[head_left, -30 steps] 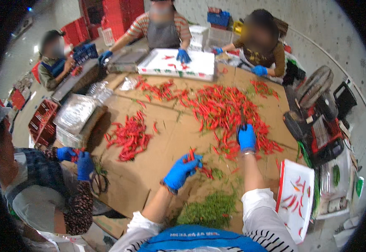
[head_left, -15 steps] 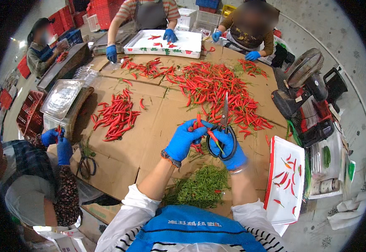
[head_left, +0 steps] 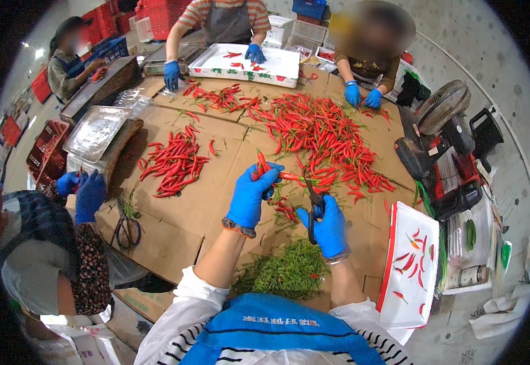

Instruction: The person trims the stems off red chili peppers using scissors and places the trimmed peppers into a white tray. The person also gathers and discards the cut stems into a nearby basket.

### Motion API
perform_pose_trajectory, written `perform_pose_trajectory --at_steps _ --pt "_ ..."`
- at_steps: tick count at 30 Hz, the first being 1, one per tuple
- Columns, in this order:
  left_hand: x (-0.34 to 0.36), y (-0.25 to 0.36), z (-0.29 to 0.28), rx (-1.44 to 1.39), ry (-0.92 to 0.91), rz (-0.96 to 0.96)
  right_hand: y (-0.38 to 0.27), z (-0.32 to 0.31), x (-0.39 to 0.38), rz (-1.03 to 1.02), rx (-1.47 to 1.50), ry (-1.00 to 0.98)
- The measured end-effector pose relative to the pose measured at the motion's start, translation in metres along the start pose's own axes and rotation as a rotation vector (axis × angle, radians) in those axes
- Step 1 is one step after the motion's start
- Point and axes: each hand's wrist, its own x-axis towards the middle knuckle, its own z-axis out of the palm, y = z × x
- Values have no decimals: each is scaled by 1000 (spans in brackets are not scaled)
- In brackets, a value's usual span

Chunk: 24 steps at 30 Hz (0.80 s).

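My left hand (head_left: pixel 248 201), in a blue glove, is closed on red chilies (head_left: pixel 289 176), one sticking upward and another pointing right, stem outward. My gloved right hand (head_left: pixel 329 225) grips black-handled scissors (head_left: pixel 313 207), whose blades are at the stem end of that sideways chili. Beyond them spreads a large pile of red chilies (head_left: pixel 313 131), with a separate pile (head_left: pixel 174 170) to the left and a small cluster (head_left: pixel 284 210) under my hands. Between my forearms lies a heap of green stems (head_left: pixel 277 267).
A white tray with chilies (head_left: pixel 408 267) is at my right, beside a black fan (head_left: pixel 438 106). A co-worker (head_left: pixel 58 255) works at my left; others sit across the cardboard-covered table (head_left: pixel 216 237), around a white box (head_left: pixel 240 64). Metal trays (head_left: pixel 98 134) stand left.
My hands have come together from apart, the scissors drawn back from over the pile to the held chili. The co-worker at far right has moved both hands onto chilies at the table.
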Motion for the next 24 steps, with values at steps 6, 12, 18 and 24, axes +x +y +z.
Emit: perform_pose_trajectory --at_steps 6,12,18,24 --pt "2 -3 -15 92 43 -15 9 7 -5 102 13 -66" --pt "60 -9 -117 129 359 36 87 18 30 175 -147 -16" --pt "112 34 -256 884 607 108 108 21 88 98 -331 -39" --pt "68 56 -162 1829 912 387 128 56 126 203 -453 -145"
